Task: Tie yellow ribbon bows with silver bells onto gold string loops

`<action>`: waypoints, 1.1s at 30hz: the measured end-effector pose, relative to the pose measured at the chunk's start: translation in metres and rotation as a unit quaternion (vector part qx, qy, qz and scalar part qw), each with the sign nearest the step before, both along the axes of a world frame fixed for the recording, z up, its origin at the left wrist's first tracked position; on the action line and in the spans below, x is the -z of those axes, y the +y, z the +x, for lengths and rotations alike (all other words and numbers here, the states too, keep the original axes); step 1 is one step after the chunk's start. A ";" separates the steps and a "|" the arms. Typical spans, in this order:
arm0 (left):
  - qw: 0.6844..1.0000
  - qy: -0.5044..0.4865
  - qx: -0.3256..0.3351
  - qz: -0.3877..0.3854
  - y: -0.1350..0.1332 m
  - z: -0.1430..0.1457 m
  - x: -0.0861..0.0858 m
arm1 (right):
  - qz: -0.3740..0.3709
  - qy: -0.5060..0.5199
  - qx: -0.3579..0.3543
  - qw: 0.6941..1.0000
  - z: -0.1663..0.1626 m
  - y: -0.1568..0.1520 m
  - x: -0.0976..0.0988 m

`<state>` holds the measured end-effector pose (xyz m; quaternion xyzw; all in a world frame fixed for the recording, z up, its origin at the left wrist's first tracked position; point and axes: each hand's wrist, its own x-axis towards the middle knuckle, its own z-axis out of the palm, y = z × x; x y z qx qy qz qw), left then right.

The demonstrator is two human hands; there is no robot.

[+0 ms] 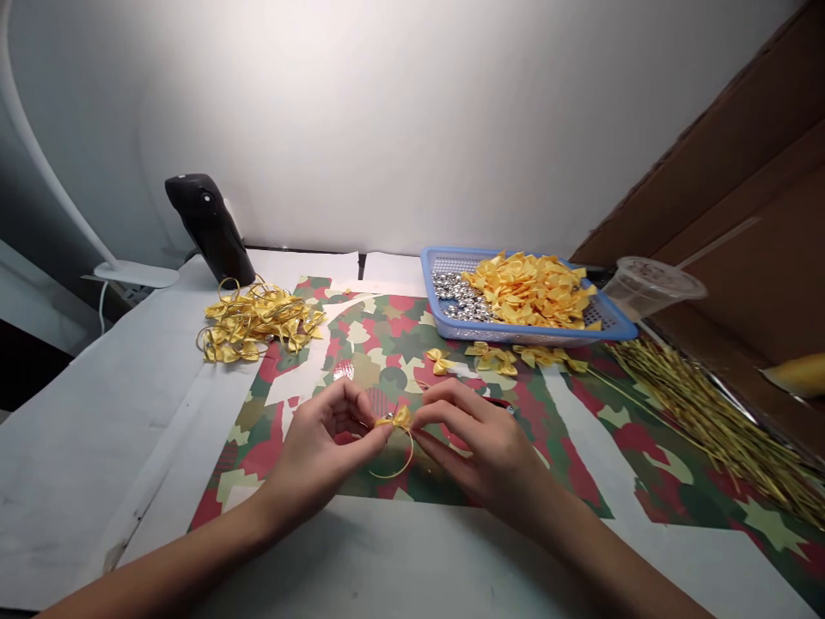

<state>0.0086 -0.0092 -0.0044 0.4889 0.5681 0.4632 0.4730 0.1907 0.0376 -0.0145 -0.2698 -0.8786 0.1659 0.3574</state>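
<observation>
Between my two hands is a yellow ribbon bow [402, 418] with a small silver bell [389, 416] at its middle. My left hand [326, 434] pinches the bow's left side between thumb and forefinger. On the other side, the fingertips of my right hand [483, 438] are closed on the bow's right edge. A thin gold cord [410, 456] curls down below the bow, its end loose. Just past my hands lie a single yellow bow [440, 361] and several more loose bows [493, 357].
A blue basket [534, 335] holds silver bells [461, 297] and a heap of yellow bows [534, 288]. Corded bows [258, 320] are piled at left by a black bottle-like object [212, 230] and a white lamp base [137, 274]. Gold cords [715, 421] and a plastic cup [650, 288] are at right.
</observation>
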 end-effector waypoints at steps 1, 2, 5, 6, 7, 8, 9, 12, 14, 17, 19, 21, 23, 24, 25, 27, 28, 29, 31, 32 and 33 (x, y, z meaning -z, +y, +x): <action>1.000 0.000 -0.004 0.000 0.000 0.000 0.000 | -0.001 0.008 -0.002 1.000 0.001 0.000 -0.001; 1.000 0.001 -0.008 0.000 0.001 0.000 -0.001 | -0.005 0.015 -0.008 1.000 0.002 0.001 -0.002; 1.000 0.005 -0.021 0.003 0.002 0.000 -0.002 | -0.052 0.018 -0.039 0.998 0.006 0.002 -0.007; 1.000 0.006 -0.026 0.007 0.003 0.000 -0.002 | -0.078 0.015 -0.052 0.995 0.008 0.002 -0.009; 0.999 0.007 -0.030 0.010 0.003 -0.001 -0.002 | -0.110 0.009 -0.064 0.992 0.010 0.002 -0.011; 0.999 0.007 -0.033 0.011 0.004 -0.001 -0.002 | -0.146 0.003 -0.074 0.987 0.012 0.003 -0.013; 0.999 0.005 -0.036 0.012 0.004 -0.001 -0.002 | -0.184 -0.003 -0.083 0.979 0.015 0.003 -0.016; 0.999 0.000 -0.041 0.006 0.004 -0.001 -0.001 | -0.294 -0.018 -0.111 0.949 0.021 0.005 -0.023; 0.999 -0.005 -0.044 0.004 0.004 -0.001 0.000 | -0.342 -0.027 -0.128 0.930 0.025 0.006 -0.027; 0.999 -0.011 -0.051 0.002 0.004 -0.002 0.000 | -0.369 -0.069 -0.133 0.917 0.032 0.009 -0.031; 0.998 -0.011 -0.054 -0.003 0.004 -0.003 0.001 | -0.371 -0.105 -0.117 0.915 0.038 0.011 -0.034; 0.998 -0.008 -0.054 -0.006 0.004 -0.004 0.001 | -0.365 -0.124 -0.093 0.918 0.046 0.015 -0.037; 0.999 -0.005 -0.054 -0.007 0.005 -0.005 0.001 | -0.349 -0.131 -0.065 0.926 0.055 0.018 -0.042; 0.998 -0.003 -0.055 -0.009 0.005 -0.005 0.001 | -0.340 -0.132 -0.052 0.930 0.059 0.020 -0.044; 0.998 -0.002 -0.055 -0.011 0.005 -0.005 0.001 | -0.333 -0.132 -0.040 0.933 0.063 0.021 -0.047; 0.998 -0.002 -0.055 -0.017 0.005 -0.005 0.001 | -0.325 -0.124 -0.022 0.937 0.069 0.024 -0.050; 0.998 -0.002 -0.053 -0.016 0.005 -0.004 0.001 | -0.322 -0.114 -0.012 0.940 0.071 0.025 -0.050; 0.999 0.000 -0.050 -0.013 0.005 -0.004 0.001 | -0.320 -0.105 0.000 0.942 0.072 0.025 -0.050; 0.999 0.007 -0.046 0.000 0.004 -0.003 0.001 | -0.319 -0.094 0.031 0.943 0.071 0.026 -0.047; 0.999 0.013 -0.047 0.009 0.004 -0.003 0.001 | -0.327 -0.101 0.041 0.939 0.070 0.026 -0.045; 0.998 0.019 -0.048 0.021 0.004 -0.003 0.001 | -0.341 -0.118 0.044 0.932 0.068 0.026 -0.043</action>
